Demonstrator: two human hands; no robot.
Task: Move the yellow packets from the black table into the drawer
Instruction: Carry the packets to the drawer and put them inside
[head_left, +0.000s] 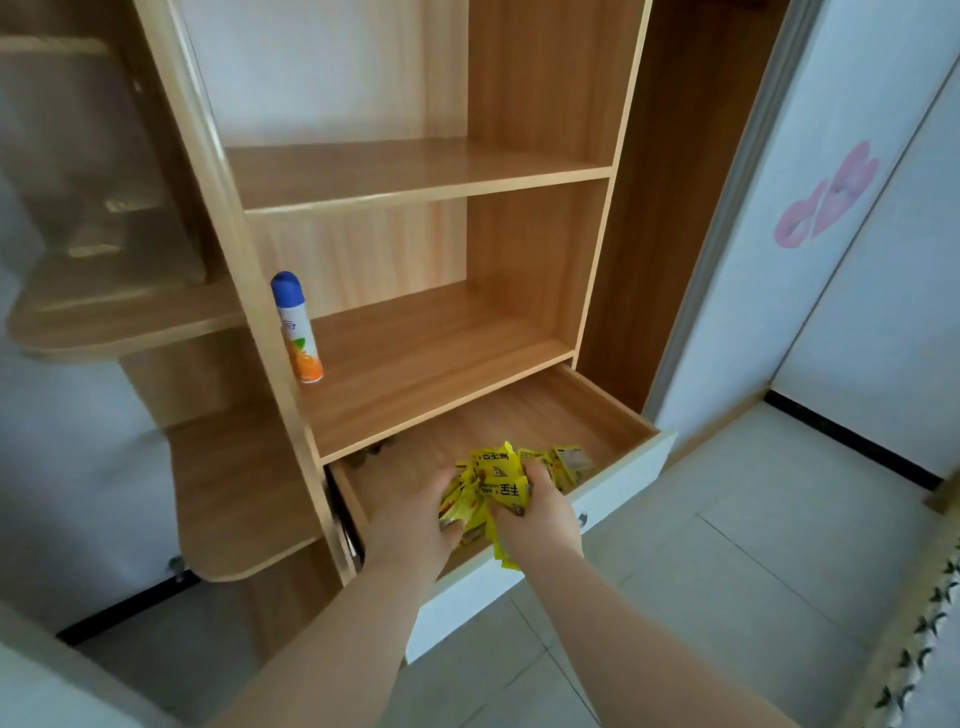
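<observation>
A bunch of yellow packets is held between both hands above the open wooden drawer with a white front. My left hand grips the bunch from the left, and my right hand grips it from the right. A few more yellow packets lie or hang just behind my right hand, inside the drawer. Some packets dangle below my hands near the drawer's front edge. The black table is out of view.
Wooden shelves rise above the drawer; a spray can with a blue cap stands at the lower shelf's left end. Curved side shelves jut out on the left. A white sliding door and tiled floor lie to the right.
</observation>
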